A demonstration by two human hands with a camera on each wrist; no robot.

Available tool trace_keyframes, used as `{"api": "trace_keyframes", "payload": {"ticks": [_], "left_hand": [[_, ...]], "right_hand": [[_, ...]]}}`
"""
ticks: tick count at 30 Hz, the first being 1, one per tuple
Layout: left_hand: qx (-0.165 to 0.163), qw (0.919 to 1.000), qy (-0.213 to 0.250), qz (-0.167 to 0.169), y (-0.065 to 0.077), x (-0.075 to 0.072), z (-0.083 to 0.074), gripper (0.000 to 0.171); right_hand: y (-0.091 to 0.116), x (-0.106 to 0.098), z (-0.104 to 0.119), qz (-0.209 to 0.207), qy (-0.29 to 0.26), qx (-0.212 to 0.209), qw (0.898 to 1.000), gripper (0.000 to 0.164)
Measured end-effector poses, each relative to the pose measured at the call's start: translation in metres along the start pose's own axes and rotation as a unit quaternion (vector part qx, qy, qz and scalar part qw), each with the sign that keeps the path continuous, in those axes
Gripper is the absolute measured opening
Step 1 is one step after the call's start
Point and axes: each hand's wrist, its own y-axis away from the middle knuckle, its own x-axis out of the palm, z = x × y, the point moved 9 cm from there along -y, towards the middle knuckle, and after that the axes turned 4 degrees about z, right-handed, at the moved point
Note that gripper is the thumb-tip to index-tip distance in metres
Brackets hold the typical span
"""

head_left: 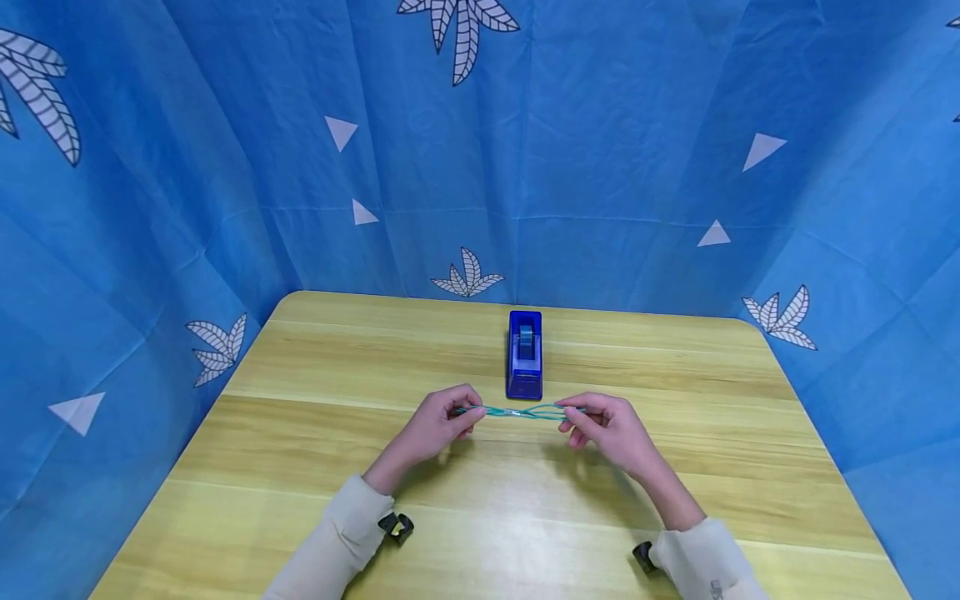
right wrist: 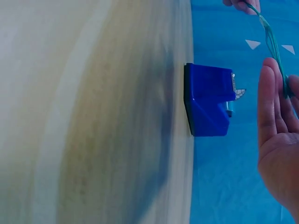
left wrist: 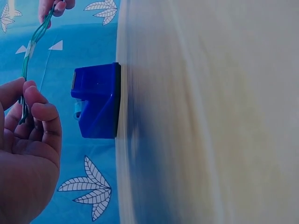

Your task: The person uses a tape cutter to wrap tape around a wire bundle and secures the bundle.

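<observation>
A bundle of thin green cord stretches sideways between the two hands, above the table. A short whitish, see-through band, like tape, wraps its middle. To the right of the band the strands spread into loops. My left hand pinches one end of the bundle between thumb and fingers. At the other end, my right hand pinches the cord the same way. Just beyond the bundle stands a blue tape dispenser with a roll of tape in it.
The wooden table has light, yellowish grain. Behind and beside it hangs a blue curtain printed with white leaves and triangles. A dark clip-like piece sits at the left sleeve, another at the right.
</observation>
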Motion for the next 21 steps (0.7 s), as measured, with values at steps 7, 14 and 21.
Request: {"api": "trace_keyframes", "payload": {"ticks": [7,14,21], "left_hand": [[-0.001,1.0000,0.001,-0.004,0.0007,0.0005,-0.0007,0.024],[-0.006,1.0000,-0.001,-0.005,0.0009,0.0021,-0.0010,0.024],[-0.009,0.9999,-0.001,-0.011,-0.0001,0.0017,-0.0004,0.024]], "right_hand": [[0.0003,0.0002,0.0000,-0.018,0.003,-0.013,1.000,0.018],[0.0005,-0.0009,-0.0014,-0.026,0.007,-0.012,1.000,0.015],[0.0000,-0.0029,-0.0046,-0.037,0.006,-0.004,0.999,0.014]]}}
